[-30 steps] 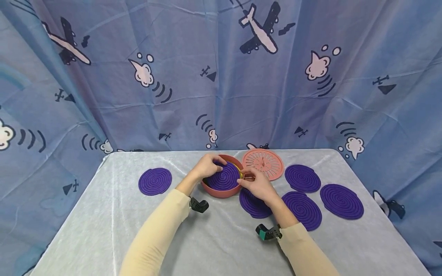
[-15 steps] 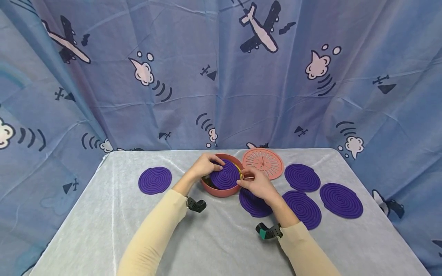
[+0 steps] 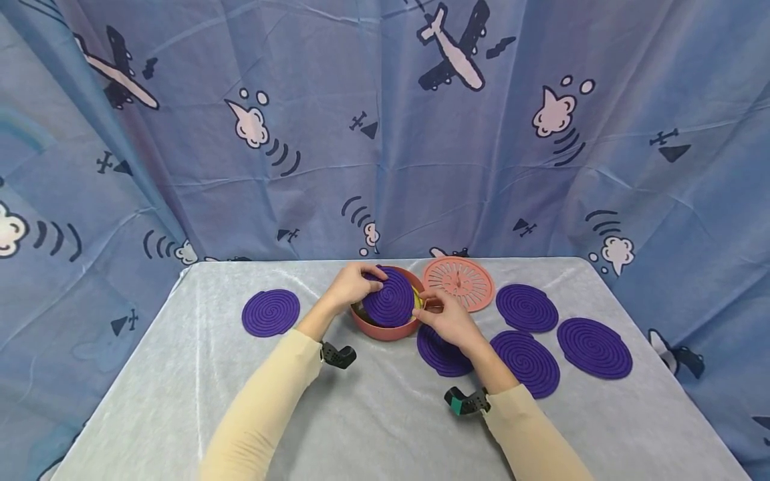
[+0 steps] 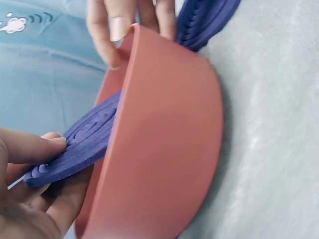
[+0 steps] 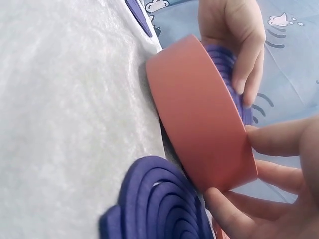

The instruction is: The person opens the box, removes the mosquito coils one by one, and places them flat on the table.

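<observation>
A purple mosquito coil is tilted in the round pinkish-red holder; its lower edge is hidden behind the holder's wall in the left wrist view. My left hand pinches the raised edge of the coil, thumb on one face and fingers under the other. Across the holder, my right hand grips the rim, with fingers on both sides of the wall. Something yellow shows inside near the right hand. Below that hand another purple coil lies on the table, partly covered.
Behind and right of the holder lies its slotted pink lid. More purple coils lie flat on the right, and a single coil on the left. A blue patterned curtain hangs behind the grey cloth-covered table.
My left hand has shifted slightly left and up, tilting the coil's edge higher above the holder. My right hand keeps its place on the rim.
</observation>
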Demonstrator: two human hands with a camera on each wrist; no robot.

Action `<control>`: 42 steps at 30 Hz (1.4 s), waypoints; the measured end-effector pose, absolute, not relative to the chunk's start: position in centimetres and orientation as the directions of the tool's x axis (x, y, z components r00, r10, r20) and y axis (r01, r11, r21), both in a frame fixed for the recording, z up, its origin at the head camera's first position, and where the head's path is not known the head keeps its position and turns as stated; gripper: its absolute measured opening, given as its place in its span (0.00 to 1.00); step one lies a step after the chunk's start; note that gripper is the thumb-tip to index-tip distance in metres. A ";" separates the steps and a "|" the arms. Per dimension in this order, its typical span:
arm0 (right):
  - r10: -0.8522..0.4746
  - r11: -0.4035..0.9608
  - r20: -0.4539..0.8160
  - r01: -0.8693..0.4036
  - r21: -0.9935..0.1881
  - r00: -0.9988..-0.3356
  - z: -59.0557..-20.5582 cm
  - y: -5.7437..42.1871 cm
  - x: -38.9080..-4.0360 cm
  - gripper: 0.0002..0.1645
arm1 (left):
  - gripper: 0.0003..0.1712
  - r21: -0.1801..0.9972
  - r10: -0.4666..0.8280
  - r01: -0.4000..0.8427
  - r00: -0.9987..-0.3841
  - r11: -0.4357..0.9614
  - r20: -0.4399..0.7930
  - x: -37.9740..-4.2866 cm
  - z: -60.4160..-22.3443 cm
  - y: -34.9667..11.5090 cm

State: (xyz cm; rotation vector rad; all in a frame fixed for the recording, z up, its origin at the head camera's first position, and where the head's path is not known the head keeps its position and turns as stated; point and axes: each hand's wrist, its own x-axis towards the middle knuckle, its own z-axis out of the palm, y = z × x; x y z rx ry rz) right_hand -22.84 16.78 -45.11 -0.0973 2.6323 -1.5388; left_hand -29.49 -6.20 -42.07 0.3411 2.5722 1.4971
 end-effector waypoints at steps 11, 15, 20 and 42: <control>-0.111 0.499 -0.034 -0.026 -0.866 -0.993 -45.1 17.0 -22.9 0.27 | 0.11 0.925 0.226 0.151 -0.971 0.348 0.073 -29.0 -40.0 -9.0; -0.103 0.503 -0.044 -0.013 -0.864 -0.994 -45.0 17.0 -22.9 0.28 | 0.11 0.942 0.181 0.145 -0.979 0.303 0.093 -28.6 -39.7 -10.5; -0.092 0.514 -0.045 -0.009 -0.858 -0.995 -44.8 17.1 -22.9 0.27 | 0.12 0.964 0.100 0.114 -0.991 0.242 0.092 -28.1 -40.1 -12.5; -0.110 0.509 -0.026 -0.034 -0.860 -0.994 -45.0 17.0 -22.6 0.28 | 0.17 0.979 -0.028 -0.031 -0.999 0.202 -0.026 -26.2 -43.4 -19.0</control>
